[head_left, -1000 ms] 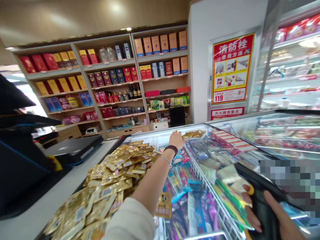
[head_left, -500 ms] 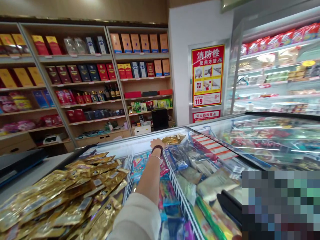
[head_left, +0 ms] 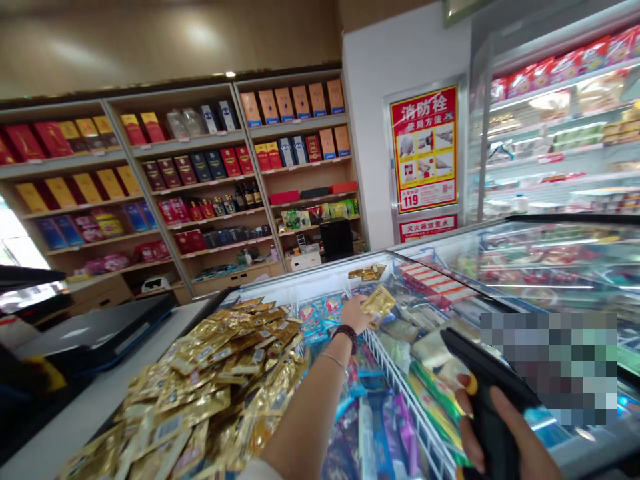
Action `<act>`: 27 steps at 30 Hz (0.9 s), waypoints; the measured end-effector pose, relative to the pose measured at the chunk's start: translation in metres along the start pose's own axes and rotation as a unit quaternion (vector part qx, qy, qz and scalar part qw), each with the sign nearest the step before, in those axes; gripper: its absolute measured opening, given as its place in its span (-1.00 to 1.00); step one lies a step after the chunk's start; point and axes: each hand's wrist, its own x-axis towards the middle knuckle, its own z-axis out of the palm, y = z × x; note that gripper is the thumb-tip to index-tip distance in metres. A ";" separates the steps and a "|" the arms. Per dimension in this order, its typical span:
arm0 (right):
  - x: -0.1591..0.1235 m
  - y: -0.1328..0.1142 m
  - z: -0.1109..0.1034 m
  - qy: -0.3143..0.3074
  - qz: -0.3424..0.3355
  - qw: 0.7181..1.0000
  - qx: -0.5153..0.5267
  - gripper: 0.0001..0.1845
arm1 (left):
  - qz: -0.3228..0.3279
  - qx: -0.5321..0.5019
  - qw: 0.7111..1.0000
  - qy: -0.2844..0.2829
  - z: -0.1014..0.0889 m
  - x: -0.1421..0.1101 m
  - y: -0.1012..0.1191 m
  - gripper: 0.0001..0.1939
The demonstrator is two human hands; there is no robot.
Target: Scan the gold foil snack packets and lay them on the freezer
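My left hand (head_left: 354,313) reaches over the freezer and grips a gold foil packet (head_left: 380,303) by its left edge, tilted above the wire basket divider. More gold packets (head_left: 367,272) lie at the freezer's back wall, just beyond that hand. To the left of my forearm spreads a large heap of gold packets (head_left: 215,373). At the lower right, my right hand (head_left: 525,440) is wrapped round the pistol grip of a black handheld scanner (head_left: 493,427) with a yellow trigger. The scanner's upper right part is blurred out by pixelation.
A white wire basket (head_left: 400,393) holds colourful ice-cream packets beneath my left arm. Glass freezer lids (head_left: 565,267) cover the right side. A counter (head_left: 165,340) bearing a flat black device (head_left: 110,333) borders the left. Boxed goods fill the wall shelves (head_left: 195,137).
My left hand has come back and right from the freezer's back and now holds a gold packet. My right hand and the scanner have come further into view. The view has turned left.
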 end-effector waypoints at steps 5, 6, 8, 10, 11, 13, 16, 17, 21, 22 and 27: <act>-0.008 -0.007 0.020 0.038 -0.056 0.998 0.004 -0.23 | -0.022 -0.181 0.983 -0.014 -0.028 -0.067 0.001 -0.65; -0.012 -0.007 0.025 0.037 -0.066 0.997 -0.002 -0.22 | -0.023 -0.210 0.977 -0.011 -0.036 -0.078 0.000 -0.59; -0.024 -0.008 0.038 0.029 -0.085 0.996 -0.019 -0.21 | -0.023 -0.273 0.962 0.009 -0.053 -0.099 -0.003 -0.49; -0.041 -0.009 0.053 0.012 -0.114 0.992 -0.044 -0.21 | -0.026 -0.355 0.934 0.042 -0.067 -0.116 -0.006 -0.46; -0.050 -0.008 0.061 -0.002 -0.128 0.990 -0.063 -0.23 | -0.029 -0.396 0.916 0.060 -0.073 -0.124 -0.008 -0.46; -0.069 -0.005 0.078 -0.035 -0.152 0.981 -0.113 -0.27 | -0.038 -0.463 0.881 0.094 -0.081 -0.137 -0.012 -0.49; -0.094 0.008 0.097 -0.079 -0.176 0.960 -0.203 -0.27 | -0.044 -0.505 0.853 0.123 -0.089 -0.149 -0.018 -0.53; -0.101 0.015 0.102 -0.087 -0.179 0.952 -0.232 -0.27 | -0.040 -0.509 0.850 0.128 -0.091 -0.151 -0.019 -0.54; -0.125 0.044 0.117 -0.095 -0.176 0.927 -0.318 -0.34 | -0.008 -0.500 0.855 0.137 -0.107 -0.153 -0.019 -0.51; -0.129 0.050 0.120 -0.098 -0.177 0.922 -0.330 -0.37 | -0.007 -0.501 0.854 0.140 -0.111 -0.153 -0.019 -0.51; -0.132 0.054 0.130 -0.111 -0.191 0.903 -0.368 -0.45 | -0.024 -0.517 0.841 0.159 -0.130 -0.152 -0.022 -0.47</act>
